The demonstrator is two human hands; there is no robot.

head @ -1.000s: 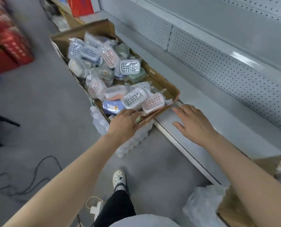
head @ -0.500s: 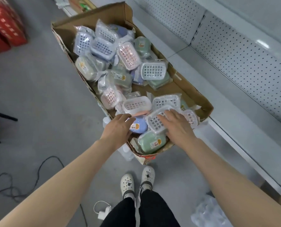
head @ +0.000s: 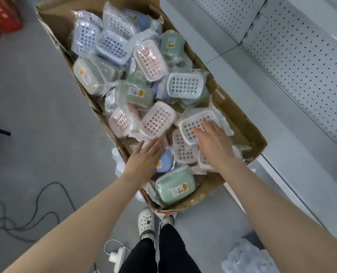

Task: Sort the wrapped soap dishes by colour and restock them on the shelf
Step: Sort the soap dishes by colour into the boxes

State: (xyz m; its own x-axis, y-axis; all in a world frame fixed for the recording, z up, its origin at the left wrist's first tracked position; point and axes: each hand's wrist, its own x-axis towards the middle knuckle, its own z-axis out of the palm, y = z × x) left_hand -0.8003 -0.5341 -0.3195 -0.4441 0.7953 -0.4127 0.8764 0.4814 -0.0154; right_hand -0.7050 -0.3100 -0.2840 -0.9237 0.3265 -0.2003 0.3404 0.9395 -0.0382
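Now both hands are inside the cardboard box point(head: 248, 134), whereas a second ago the left hand point(head: 146, 156) was gripping its near edge and the right hand point(head: 213, 146) lay on the shelf point(head: 281, 154) at the right of the frame. The box has also come closer and fills the upper middle of the frame. Both hands are wide, fingers straight and spread, holding nothing. The left lies over a blue dish point(head: 164, 164) below centre, and the right rests flat on a white-grid dish point(head: 193, 123) just right of centre. The wrapped soap dishes point(head: 152, 60) are all still mixed in the box, pink, blue and green together, and a green one point(head: 175, 186) sits at the nearest corner. None shows on the shelf. I judge that positioning the box is finished and sorting is only starting, with a first pick about to be chosen.
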